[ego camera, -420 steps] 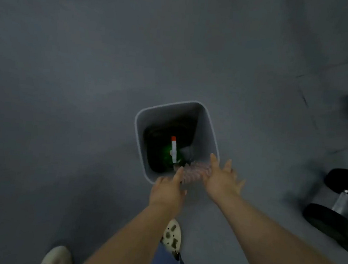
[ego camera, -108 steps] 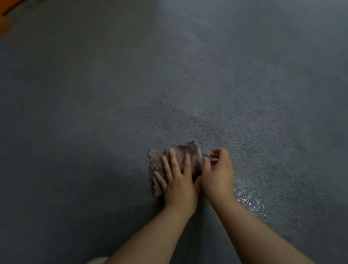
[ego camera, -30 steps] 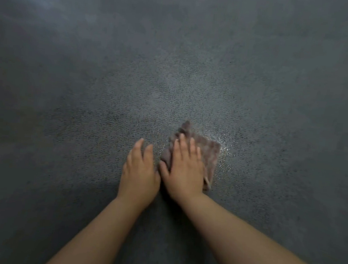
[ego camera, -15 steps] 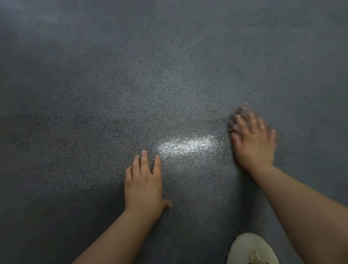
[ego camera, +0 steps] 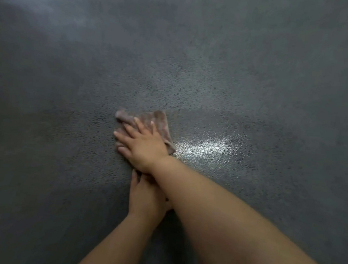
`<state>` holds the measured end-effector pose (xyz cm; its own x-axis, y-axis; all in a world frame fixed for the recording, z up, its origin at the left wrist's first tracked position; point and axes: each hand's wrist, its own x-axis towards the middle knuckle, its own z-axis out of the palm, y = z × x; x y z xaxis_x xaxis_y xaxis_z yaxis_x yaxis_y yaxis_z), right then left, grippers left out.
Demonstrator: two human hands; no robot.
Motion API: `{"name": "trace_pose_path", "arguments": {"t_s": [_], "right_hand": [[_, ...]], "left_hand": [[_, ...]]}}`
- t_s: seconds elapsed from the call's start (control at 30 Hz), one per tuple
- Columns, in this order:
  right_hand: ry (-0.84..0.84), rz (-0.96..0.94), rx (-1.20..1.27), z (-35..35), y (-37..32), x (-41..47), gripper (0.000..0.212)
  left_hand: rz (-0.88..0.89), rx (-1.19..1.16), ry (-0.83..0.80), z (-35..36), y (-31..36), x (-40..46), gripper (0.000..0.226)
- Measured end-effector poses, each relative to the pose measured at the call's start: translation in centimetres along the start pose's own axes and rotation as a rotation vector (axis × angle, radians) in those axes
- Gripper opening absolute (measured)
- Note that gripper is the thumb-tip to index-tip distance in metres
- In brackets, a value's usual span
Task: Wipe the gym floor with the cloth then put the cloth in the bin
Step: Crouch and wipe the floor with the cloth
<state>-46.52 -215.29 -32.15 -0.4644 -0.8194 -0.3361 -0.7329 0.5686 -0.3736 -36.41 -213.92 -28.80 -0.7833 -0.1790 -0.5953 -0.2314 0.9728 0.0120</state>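
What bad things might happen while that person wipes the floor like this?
The shiny wet patch beside the cloth looks slippery; a hand or foot might slide there. The right hand crosses over the left hand, which braces on the floor, so the arms may bump and balance may wobble.

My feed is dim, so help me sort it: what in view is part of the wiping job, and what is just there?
Job:
cloth, flat on the floor
right hand, pressing the cloth
floor, with a wet sheen right of the cloth

Just there:
left hand, on the floor under the right forearm, off the cloth
The bin is not in view.
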Motion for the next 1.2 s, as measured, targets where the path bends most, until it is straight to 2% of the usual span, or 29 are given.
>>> {"name": "trace_pose_path", "arguments": {"t_s": [0.13,0.2,0.27,0.33,0.47,0.57,0.63,0.8,0.87,0.93,0.97,1.03,1.13,1.2], "right_hand": [[0.199,-0.044,-0.086,0.7,5.1,-2.7,0.048],[0.242,0.050,-0.117,0.8,8.3,-4.8,0.050],[0.237,0.176,-0.141,0.3,11.8,-7.3,0.056],[0.271,0.374,-0.148,-0.7,15.5,-10.2,0.060],[0.296,1.031,0.032,-1.3,19.4,-15.1,0.054],[0.314,1.150,0.126,-0.9,17.1,-14.1,0.053],[0.283,1.056,0.101,-0.3,13.8,-12.7,0.053],[0.241,0.521,-0.072,3.8,5.2,-12.7,0.057],[0.171,0.301,-0.117,4.2,5.4,-14.3,0.050],[0.088,0.084,-0.175,3.9,8.7,-15.8,0.049],[0.079,0.038,-0.216,3.7,11.0,-16.4,0.049],[0.148,0.171,-0.230,3.0,15.8,-17.8,0.053],[0.286,0.683,-0.142,1.2,21.0,-20.4,0.061],[0.316,0.978,-0.038,0.3,21.9,-20.7,0.055]], "left_hand": [[-0.041,-0.093,0.040,0.5,0.0,0.5,0.105],[-0.048,-0.118,0.035,0.6,-0.1,0.5,0.118],[-0.048,-0.128,0.037,0.6,-0.1,0.6,0.121],[-0.051,-0.127,0.043,0.5,-0.1,0.5,0.122],[-0.067,-0.114,0.033,0.5,0.2,0.6,0.123],[-0.081,-0.096,0.020,0.3,0.4,0.7,0.124],[-0.087,-0.077,0.012,0.2,0.6,0.8,0.124],[-0.105,-0.075,0.003,0.0,0.7,0.7,0.120],[-0.109,-0.071,-0.002,-0.1,0.8,0.6,0.118],[-0.113,-0.060,-0.015,-0.2,0.8,0.7,0.120],[-0.109,-0.054,-0.025,-0.2,0.8,0.7,0.121],[-0.104,-0.046,-0.036,-0.4,0.8,0.8,0.123],[-0.103,-0.037,-0.039,-0.5,0.8,0.7,0.123],[-0.106,-0.034,-0.039,-0.6,0.8,0.7,0.123]]}}
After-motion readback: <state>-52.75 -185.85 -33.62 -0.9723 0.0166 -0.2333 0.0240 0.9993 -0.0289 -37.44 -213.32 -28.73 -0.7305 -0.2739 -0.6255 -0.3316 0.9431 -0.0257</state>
